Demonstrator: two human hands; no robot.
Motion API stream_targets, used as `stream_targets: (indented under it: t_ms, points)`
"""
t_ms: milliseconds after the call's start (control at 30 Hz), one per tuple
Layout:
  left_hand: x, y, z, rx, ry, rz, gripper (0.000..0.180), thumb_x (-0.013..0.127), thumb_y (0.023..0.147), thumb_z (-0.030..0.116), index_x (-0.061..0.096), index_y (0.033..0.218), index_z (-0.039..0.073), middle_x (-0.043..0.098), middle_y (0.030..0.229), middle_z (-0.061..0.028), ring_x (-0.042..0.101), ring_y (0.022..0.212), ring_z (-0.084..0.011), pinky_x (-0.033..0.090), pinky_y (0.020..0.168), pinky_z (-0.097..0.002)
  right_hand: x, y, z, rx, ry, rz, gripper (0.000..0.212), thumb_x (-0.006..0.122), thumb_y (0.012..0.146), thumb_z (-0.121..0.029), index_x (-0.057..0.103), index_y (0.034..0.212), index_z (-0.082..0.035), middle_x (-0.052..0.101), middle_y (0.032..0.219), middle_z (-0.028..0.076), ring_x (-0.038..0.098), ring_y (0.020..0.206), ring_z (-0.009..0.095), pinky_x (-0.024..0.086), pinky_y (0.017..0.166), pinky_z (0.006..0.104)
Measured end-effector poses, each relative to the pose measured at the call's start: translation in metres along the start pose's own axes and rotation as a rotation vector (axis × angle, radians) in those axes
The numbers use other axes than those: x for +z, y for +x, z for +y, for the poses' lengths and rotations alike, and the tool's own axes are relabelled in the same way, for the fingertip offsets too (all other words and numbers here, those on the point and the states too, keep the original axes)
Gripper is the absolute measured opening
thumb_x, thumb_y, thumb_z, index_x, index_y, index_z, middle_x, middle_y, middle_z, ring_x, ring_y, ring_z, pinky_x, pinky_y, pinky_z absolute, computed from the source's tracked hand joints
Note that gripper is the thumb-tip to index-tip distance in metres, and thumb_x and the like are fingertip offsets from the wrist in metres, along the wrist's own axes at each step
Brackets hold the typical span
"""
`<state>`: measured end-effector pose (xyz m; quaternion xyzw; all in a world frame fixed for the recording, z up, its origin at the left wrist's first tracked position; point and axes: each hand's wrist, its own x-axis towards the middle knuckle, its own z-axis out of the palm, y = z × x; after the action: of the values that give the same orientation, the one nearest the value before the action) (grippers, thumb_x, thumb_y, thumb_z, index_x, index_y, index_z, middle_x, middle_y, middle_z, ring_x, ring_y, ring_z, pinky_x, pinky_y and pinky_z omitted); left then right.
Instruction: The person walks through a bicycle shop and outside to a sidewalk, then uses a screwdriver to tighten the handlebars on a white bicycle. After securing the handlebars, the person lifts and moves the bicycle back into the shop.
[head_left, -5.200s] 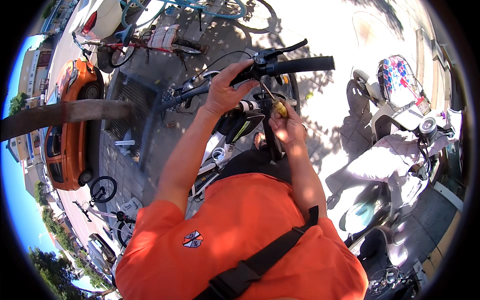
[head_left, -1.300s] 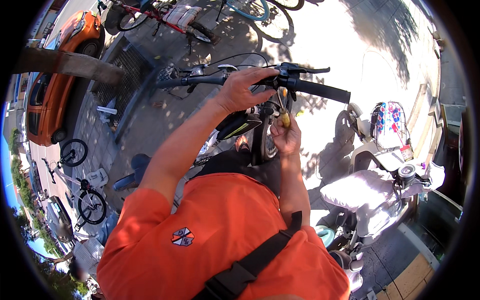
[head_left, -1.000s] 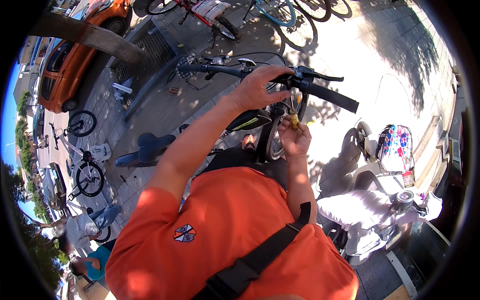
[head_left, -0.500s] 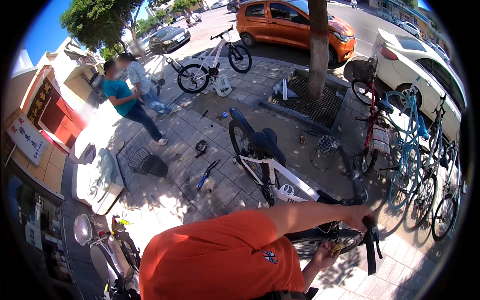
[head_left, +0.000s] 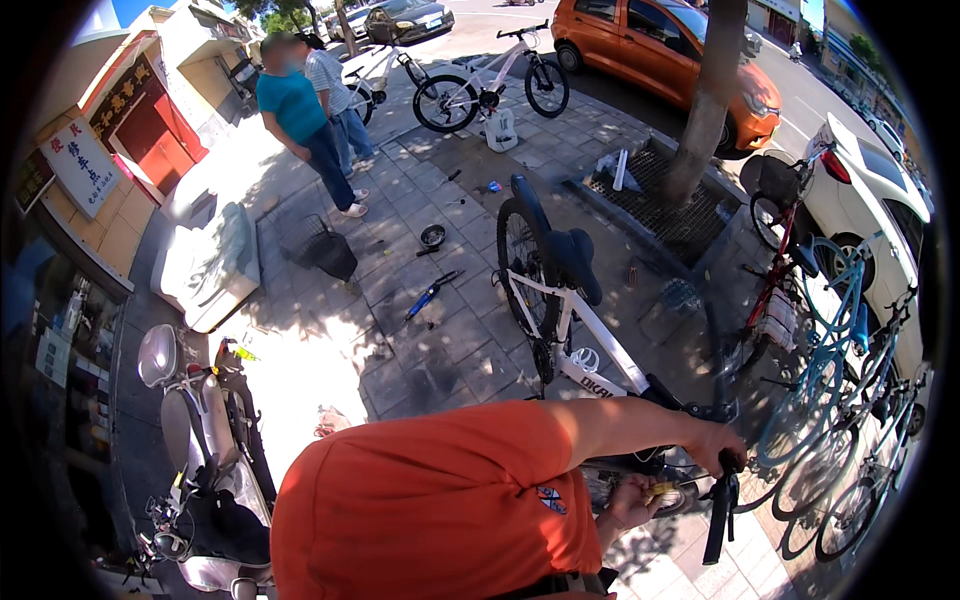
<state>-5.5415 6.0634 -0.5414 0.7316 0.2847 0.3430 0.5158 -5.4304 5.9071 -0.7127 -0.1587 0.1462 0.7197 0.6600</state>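
Roadside bicycle work, seen from above. The left hand (head_left: 718, 446) lies on the handlebar (head_left: 718, 520) of a white bicycle (head_left: 605, 352); how tightly its fingers close cannot be told. The right hand (head_left: 630, 502), just below and to the left of it in view, has its fingers closed around a yellow-handled tool (head_left: 660, 489), whose tip is indistinct. From the hands, the frame extends up and leftward to a dark saddle (head_left: 573, 262). Farther left of both hands, a blue-and-black implement (head_left: 432, 294) lies on the paving; a parked scooter (head_left: 212, 450) stands farther left again.
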Motion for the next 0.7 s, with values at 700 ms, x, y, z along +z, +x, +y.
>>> stream_targets:
  t_ms: [700]
  points:
    - [0.0,0.006,-0.004,0.03,-0.009,-0.035,0.045,0.082,0.075,0.012,0.071,0.119,0.008,0.075,0.104,-0.0085,0.07,0.097,-0.0198,0.056,0.085,-0.0369,-0.032,0.021,-0.013,0.331,0.117,-0.55,0.035,0.057,0.104,-0.025,0.057,0.125,0.003,0.05,0.084,0.005,0.05,0.078,0.017,0.041,0.073,0.0302]
